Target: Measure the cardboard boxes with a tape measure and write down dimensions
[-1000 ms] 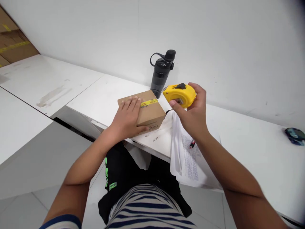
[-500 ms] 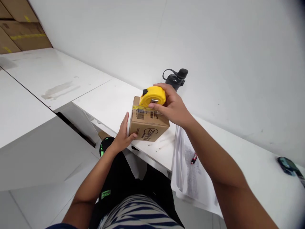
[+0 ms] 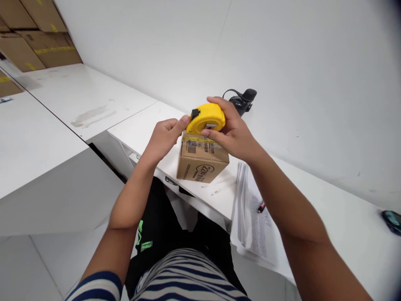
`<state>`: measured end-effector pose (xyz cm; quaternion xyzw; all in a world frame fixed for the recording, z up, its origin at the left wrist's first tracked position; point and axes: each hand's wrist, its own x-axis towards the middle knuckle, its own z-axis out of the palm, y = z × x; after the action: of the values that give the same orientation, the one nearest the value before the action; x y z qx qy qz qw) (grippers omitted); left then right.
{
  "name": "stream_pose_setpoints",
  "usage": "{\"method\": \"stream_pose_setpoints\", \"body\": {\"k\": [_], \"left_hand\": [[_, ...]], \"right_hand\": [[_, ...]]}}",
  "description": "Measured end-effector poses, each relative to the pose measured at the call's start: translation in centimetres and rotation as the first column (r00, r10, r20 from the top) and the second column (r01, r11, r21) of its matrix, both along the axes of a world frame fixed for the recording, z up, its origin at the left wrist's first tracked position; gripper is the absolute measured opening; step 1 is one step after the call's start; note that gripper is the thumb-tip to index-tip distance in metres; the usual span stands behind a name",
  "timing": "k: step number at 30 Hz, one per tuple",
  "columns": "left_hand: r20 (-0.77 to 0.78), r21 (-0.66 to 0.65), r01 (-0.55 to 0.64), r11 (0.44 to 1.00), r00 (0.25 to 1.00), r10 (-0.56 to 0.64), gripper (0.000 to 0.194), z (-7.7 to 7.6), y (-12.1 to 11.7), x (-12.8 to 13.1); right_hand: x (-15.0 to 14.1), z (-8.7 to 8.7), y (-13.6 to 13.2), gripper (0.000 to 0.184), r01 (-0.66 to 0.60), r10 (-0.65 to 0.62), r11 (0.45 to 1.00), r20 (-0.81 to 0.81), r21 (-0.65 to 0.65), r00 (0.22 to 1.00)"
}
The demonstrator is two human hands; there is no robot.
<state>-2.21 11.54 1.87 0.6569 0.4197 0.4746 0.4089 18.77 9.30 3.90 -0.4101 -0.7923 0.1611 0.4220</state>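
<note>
A yellow tape measure [image 3: 207, 118] with a black lock button is held above a small cardboard box [image 3: 203, 155]. My right hand [image 3: 235, 133] grips its rear end, thumb across the near side and fingers over the top. At its front end, my left hand [image 3: 166, 136] is closed, thumb and forefinger pinched at the mouth of the case; the blade's tip is hidden there. The box stands on the white table, with printed marks, a label and yellow tape on it. Just behind my right hand is a black bottle [image 3: 240, 104] with a carrying loop.
Paper sheets [image 3: 250, 225] with a red and black pen [image 3: 261, 207] on them overhang the white table's [image 3: 328, 209] front edge, right of the box. A dark device [image 3: 391, 221] lies far right. Cardboard boxes [image 3: 54, 48] are stacked at the far left. A wall runs along the back.
My left hand has left the box's left side and risen to the front of the tape measure, fingers now pinched. The tape measure has lifted slightly off the box in my right hand.
</note>
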Motion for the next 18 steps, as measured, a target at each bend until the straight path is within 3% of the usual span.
{"method": "stream_pose_setpoints", "body": {"k": [4,8,12,18], "left_hand": [[-0.033,-0.110,0.084,0.990,0.996,-0.088,0.052,-2.1,1.5,-1.5],[-0.136,-0.201,0.077,0.977,0.985,-0.106,0.051,-4.1,2.9,-2.1],[-0.245,-0.203,0.070,0.977,0.962,-0.120,0.052,-3.9,3.0,-1.2],[-0.355,-0.265,0.073,0.961,0.919,-0.168,0.057,-3.0,2.0,0.2]], "right_hand": [[4.7,-0.2,-1.5,0.068,-0.046,0.045,0.993,-0.012,-0.106,0.999],[9.4,-1.3,-1.9,0.068,0.002,-0.014,0.960,-0.040,-0.279,0.999],[10.8,-2.1,-1.8,0.066,0.035,-0.051,0.934,-0.037,-0.356,0.998],[10.6,-3.1,-2.1,0.063,0.040,-0.056,0.940,-0.037,-0.338,0.998]]}}
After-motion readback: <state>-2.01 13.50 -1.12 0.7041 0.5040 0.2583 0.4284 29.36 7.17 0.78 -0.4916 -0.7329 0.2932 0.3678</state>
